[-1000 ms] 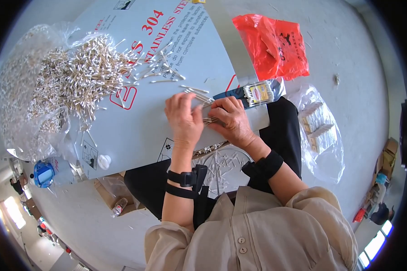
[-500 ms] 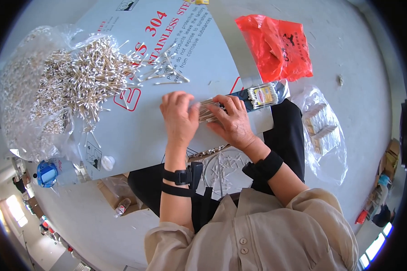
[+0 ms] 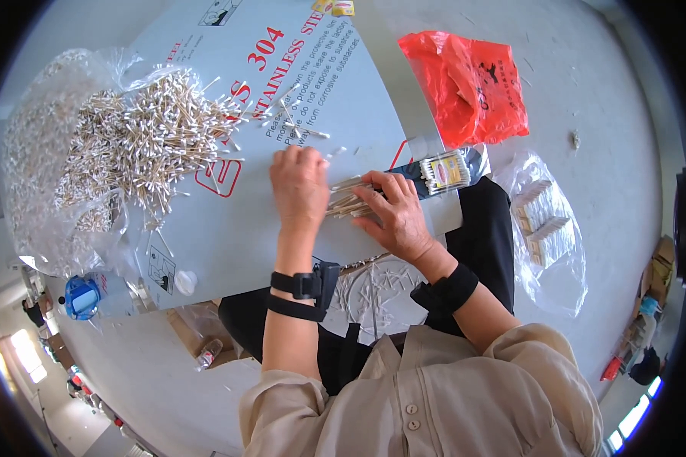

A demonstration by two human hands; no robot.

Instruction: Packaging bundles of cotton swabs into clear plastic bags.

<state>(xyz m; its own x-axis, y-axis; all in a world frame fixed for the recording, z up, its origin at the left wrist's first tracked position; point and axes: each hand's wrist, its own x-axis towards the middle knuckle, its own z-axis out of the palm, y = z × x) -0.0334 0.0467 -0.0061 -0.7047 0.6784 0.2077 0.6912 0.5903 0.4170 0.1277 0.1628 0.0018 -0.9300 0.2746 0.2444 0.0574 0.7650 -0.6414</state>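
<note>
Cotton swabs [image 3: 346,204] lie in a loose bundle on the sheet-covered table, under the fingers of my right hand [image 3: 398,219]. That hand is curled round the bundle's right end and presses it to the surface. Just left of the bundle, my left hand [image 3: 299,186] is raised with its fingers closed. A blurred white-tipped cotton swab [image 3: 334,154] sticks out beside its fingertips. Right of my right hand, a flat pack of cotton swabs [image 3: 444,172] with a yellow label rests on a dark strip.
A large heap of cotton swabs [image 3: 141,141] spills from a clear bag [image 3: 34,160] at left. A red plastic bag [image 3: 469,91] lies at the far right. Clear-bagged packs [image 3: 541,221] are right of my leg. A blue-capped container [image 3: 81,297] and white cap [image 3: 185,282] are near left.
My left hand has drawn slightly back from the bundle, and a swab now shows by its fingertips. The bundle's left ends have fanned apart. My right hand stays on it.
</note>
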